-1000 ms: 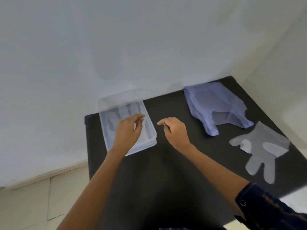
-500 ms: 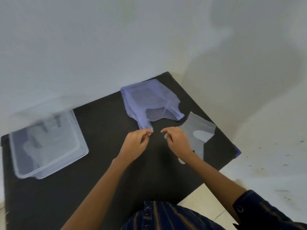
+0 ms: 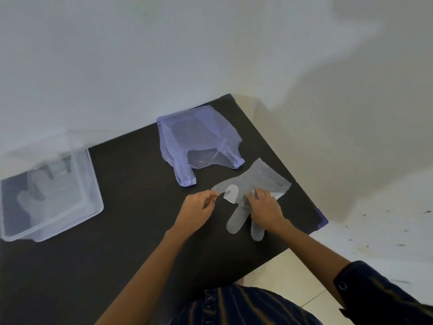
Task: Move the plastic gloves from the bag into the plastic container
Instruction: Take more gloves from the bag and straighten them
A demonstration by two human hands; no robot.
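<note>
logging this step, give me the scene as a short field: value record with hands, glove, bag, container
left hand: fingertips pinched at the thumb tip of the loose glove
right hand: pressed flat on the loose glove
loose glove: clear, flat on the black table, beside the bag
bag: purple, lying open, looks empty
container: clear, at the table's left, one glove inside

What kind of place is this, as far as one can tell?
Probably a plain indoor room, not clearly a kitchen or workshop: a dark table pushed into a corner of bare white walls, with a pale tiled floor below.
</note>
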